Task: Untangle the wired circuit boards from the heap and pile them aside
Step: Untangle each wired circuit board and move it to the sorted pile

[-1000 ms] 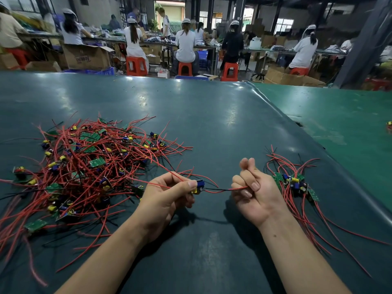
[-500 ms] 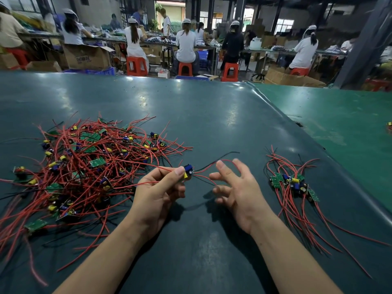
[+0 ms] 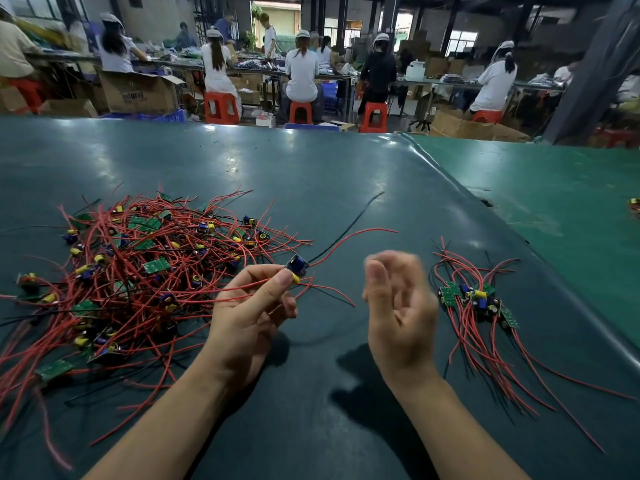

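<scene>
Hands at centre of what we see, both raised a little over the dark green table. Our left hand pinches a small circuit board with blue and yellow parts between thumb and forefinger; its red wires and one black wire trail away up and to the right, other red leads droop under the fingers. Our right hand is blurred, palm turned inward, fingers loosely spread, grasping nothing, just beside the held board and apart from it. We note the big tangled heap of red-wired green circuit boards lying left of the left hand, some strands reaching it. The small sorted pile of wired boards lies to the right of the right hand, wires fanned toward us. Beyond the table, workers in white caps sit on red plastic stools.
</scene>
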The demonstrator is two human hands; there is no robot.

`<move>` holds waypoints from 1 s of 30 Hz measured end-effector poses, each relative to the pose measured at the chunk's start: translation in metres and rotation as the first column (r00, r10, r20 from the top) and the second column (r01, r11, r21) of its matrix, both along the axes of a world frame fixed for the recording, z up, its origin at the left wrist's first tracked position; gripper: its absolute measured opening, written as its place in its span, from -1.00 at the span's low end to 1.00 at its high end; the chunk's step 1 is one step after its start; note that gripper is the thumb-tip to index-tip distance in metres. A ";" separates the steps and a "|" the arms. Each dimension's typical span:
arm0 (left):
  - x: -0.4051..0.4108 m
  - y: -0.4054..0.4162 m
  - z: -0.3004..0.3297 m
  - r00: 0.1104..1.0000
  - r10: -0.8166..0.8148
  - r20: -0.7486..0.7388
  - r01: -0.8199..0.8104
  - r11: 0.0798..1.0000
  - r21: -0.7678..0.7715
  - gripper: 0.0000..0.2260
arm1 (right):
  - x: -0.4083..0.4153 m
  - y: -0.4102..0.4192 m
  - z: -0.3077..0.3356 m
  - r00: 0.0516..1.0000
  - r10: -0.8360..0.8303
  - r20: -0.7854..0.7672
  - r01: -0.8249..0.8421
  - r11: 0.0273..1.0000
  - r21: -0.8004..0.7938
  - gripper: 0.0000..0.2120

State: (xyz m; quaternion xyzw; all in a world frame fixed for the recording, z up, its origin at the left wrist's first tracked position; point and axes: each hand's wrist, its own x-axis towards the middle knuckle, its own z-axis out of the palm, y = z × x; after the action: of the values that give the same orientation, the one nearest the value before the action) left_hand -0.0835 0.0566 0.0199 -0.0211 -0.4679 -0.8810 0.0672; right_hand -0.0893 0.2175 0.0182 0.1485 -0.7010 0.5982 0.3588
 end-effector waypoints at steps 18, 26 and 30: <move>0.003 0.005 -0.006 0.986 -0.156 -0.062 0.130 0.942 -0.310 -0.84 | -0.018 0.010 0.005 0.870 0.296 0.393 -0.067 0.863 -0.501 -0.64; 0.004 0.004 -0.003 0.997 -0.078 -0.028 0.071 0.975 -0.211 -0.93 | -0.029 0.030 0.005 0.883 0.117 0.455 0.236 0.726 -0.645 -0.66; 0.001 0.001 -0.002 1.000 0.014 0.016 -0.011 0.990 -0.144 -0.89 | -0.030 0.030 0.001 0.887 -0.009 0.462 0.298 0.776 -0.557 -0.74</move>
State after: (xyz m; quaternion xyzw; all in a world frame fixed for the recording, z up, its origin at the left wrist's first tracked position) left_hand -0.0826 0.0576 0.0177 -0.0152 -0.5308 -0.8447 0.0670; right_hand -0.1189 0.2475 0.0187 -0.1722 -0.5400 0.7781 0.2708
